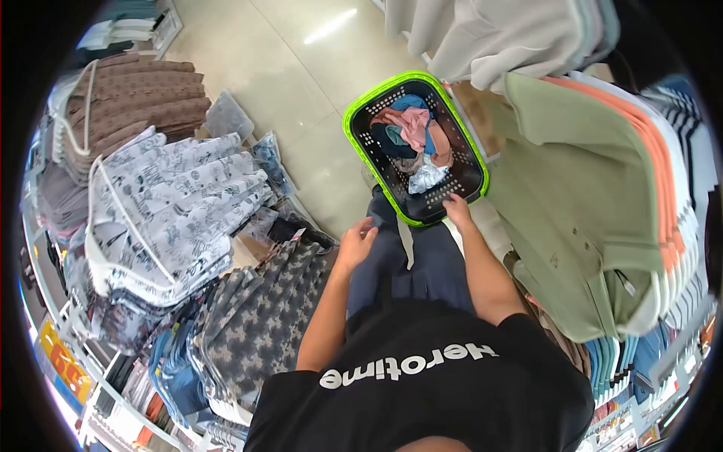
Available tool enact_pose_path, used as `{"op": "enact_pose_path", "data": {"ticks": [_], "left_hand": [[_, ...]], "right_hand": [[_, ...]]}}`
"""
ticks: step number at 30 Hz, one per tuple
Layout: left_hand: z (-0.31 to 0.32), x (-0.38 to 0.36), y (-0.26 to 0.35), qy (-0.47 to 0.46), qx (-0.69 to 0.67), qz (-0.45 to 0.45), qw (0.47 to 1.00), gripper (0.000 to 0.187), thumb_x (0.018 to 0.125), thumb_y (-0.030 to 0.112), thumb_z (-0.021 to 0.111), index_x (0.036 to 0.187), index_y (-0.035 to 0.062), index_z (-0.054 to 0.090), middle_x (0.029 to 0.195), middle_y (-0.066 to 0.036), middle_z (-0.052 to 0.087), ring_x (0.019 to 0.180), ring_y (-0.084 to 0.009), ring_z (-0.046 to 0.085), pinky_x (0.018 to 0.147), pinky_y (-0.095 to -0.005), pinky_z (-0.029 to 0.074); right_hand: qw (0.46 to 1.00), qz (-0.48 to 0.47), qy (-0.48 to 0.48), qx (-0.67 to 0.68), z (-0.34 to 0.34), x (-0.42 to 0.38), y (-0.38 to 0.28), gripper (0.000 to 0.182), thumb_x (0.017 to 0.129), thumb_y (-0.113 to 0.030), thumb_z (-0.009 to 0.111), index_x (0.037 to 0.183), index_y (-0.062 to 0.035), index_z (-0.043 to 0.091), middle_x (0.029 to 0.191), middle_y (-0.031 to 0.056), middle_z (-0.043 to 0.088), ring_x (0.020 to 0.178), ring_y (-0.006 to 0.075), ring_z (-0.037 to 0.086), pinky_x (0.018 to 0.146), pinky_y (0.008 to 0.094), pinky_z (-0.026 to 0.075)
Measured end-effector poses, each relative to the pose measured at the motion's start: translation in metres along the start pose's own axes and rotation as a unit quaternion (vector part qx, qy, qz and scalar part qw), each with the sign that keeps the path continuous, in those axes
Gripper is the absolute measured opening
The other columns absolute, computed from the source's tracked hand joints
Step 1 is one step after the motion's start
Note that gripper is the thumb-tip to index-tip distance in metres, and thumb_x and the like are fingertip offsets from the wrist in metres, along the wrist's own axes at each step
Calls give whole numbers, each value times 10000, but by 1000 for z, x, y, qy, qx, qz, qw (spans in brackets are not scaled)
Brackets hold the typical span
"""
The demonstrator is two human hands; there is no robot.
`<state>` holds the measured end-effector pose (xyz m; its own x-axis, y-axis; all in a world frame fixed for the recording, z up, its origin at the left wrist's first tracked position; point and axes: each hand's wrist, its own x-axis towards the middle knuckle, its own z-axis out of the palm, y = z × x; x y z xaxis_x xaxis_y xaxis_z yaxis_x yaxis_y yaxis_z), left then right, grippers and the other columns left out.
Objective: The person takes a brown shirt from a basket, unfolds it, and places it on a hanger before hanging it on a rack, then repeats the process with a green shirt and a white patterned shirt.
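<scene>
A black basket with a bright green rim is in front of my legs and holds crumpled pink, blue and dark cloth and a shiny clear plastic piece. My right hand is at the near right part of the rim, its fingers curled over the edge. Left of the basket, above my dark trousers, my left hand holds nothing, with its fingers apart.
Brown shirts, white patterned shirts and dark star-patterned garments hang on the left. Green garments and orange ones hang on the right, close to the basket. Pale floor tiles lie between the racks.
</scene>
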<state>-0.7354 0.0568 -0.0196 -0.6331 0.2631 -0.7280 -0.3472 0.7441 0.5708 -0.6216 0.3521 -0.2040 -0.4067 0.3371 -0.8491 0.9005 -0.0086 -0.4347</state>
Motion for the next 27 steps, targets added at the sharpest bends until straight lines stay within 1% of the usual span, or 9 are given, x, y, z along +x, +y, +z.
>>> {"op": "enact_pose_path", "data": {"ticks": [5,6,11,17,19,20,22,25,27], "left_hand": [[19,61,-43,-12,-46,-72,996,429,926,182,637,1313,7,578,1113,-183,700,933,-244,711,807,-337,546],[27,72,-60,-19,-47,-81,995,429,926,182,637,1313,7,578,1113,-183,700,933,-244,711,807,-337,546],[52,105,-99,4,-53,-95,994,440,924,197,649,1312,1,579,1061,-158,709,945,-219,699,815,-327,540],[63,150,-117,17,-72,-102,992,555,910,235,674,1378,-12,505,1141,-202,680,961,-245,698,825,-347,540],[66,180,-117,50,-61,-101,992,629,889,257,694,1400,-28,463,1184,-238,648,1036,-318,665,885,-386,516],[66,197,-117,86,-47,-103,990,705,868,279,714,1422,-45,422,1228,-275,616,1111,-390,631,945,-424,492],[69,227,-117,108,-8,-81,991,792,852,288,727,1455,-53,345,1250,-286,595,1132,-414,607,962,-444,476],[70,256,-104,141,46,-24,989,939,829,294,740,1506,-56,191,1274,-303,567,1141,-446,581,971,-472,460],[72,270,-104,148,64,14,987,998,824,289,738,1524,-51,113,1275,-309,560,1130,-456,578,964,-480,459]], "right_hand": [[967,173,186,10,21,40,71,998,774,-286,766,1497,99,197,1500,269,381,1356,367,443,1066,408,422],[958,212,189,45,27,47,80,957,800,-301,768,1502,35,211,1465,242,424,1284,383,500,1006,509,462],[930,250,159,217,54,60,58,751,857,-217,749,1426,-96,273,1332,161,498,1113,328,575,818,519,554],[940,201,186,203,62,48,29,773,824,-115,743,1434,-15,279,1260,232,549,1019,353,625,799,521,565],[946,12,322,-38,76,72,57,768,775,-55,729,1426,-4,325,1245,250,555,1054,410,596,947,522,500],[872,19,454,-183,83,57,-7,758,721,-20,716,1404,-6,387,1203,257,576,1095,437,563,1043,481,418],[858,-83,463,-205,86,59,-58,715,724,-48,722,1378,-10,434,1185,243,588,1120,419,554,1045,465,410],[920,-165,288,-207,109,130,-40,628,761,-154,724,1339,-14,522,1162,219,622,1137,383,566,1011,446,434],[978,25,65,-199,122,183,-32,659,756,-247,744,1348,-37,544,1195,253,638,1177,408,573,984,463,470]]}}
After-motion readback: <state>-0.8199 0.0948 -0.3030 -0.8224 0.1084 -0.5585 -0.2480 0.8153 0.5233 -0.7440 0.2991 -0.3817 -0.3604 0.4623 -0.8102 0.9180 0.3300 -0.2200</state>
